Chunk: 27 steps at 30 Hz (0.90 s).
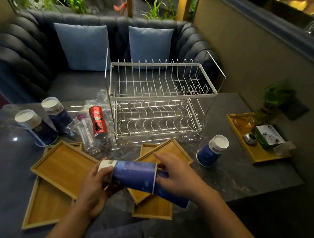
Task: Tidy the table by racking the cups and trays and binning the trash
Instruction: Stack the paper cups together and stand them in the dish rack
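Cups nested one inside another (134, 175) lie sideways in both hands above the dark table (242, 174), long axis running left to right, white base toward the left and the open blue end toward the right. The left hand (92, 187) wraps around the white base end, fingers closed on it. The right hand (176, 174) closes over the blue end, where a second cup sticks out of the first.

Beneath the hands lie bare wooden trays: one on the left (62, 164) overlaps another nearer tray (46, 204), and a tilted pair (168, 151) sits to the right of centre.

Behind them stands a two-tier wire rack (159, 100), both tiers bare. Left of it a red can (98, 122) lies on its side, its length running away from the camera, beside a clear plastic bottle (84, 132), also on its side.

Two blue cups (45, 123) stand upside down at the far left, and a third upside-down cup (213, 150) stands right of the rack. At the right edge, a wooden tray (258, 157) holds a small box (268, 136), a metal object and a potted plant (270, 103).
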Each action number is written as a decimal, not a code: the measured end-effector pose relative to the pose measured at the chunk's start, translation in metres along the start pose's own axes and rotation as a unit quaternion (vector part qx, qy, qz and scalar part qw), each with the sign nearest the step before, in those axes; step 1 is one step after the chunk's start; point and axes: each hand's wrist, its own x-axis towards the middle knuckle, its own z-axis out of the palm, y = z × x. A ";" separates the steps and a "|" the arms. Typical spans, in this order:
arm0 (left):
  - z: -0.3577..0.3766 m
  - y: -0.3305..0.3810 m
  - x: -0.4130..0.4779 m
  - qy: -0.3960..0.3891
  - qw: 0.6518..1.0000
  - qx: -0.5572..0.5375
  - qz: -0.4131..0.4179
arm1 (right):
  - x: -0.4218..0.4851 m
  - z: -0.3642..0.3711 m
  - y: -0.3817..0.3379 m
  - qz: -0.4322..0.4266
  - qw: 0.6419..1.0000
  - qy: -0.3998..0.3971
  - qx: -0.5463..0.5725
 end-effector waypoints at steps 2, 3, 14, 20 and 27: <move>-0.006 -0.006 -0.003 0.004 0.999 -0.016 -0.027 | 0.006 0.002 -0.005 0.012 0.999 0.003 0.033; -0.009 -0.009 -0.004 0.006 0.999 -0.029 -0.042 | 0.009 0.003 -0.007 0.011 0.999 0.004 0.040; -0.006 -0.012 -0.003 -0.015 0.981 -0.153 -0.115 | 0.019 -0.003 -0.031 0.001 0.974 0.187 -0.131; -0.005 -0.003 -0.006 -0.027 0.986 -0.134 -0.094 | 0.005 0.002 -0.015 -0.019 0.957 0.281 0.070; 0.002 -0.003 -0.012 -0.047 0.987 -0.117 -0.101 | -0.008 0.025 -0.003 0.045 0.941 0.137 0.307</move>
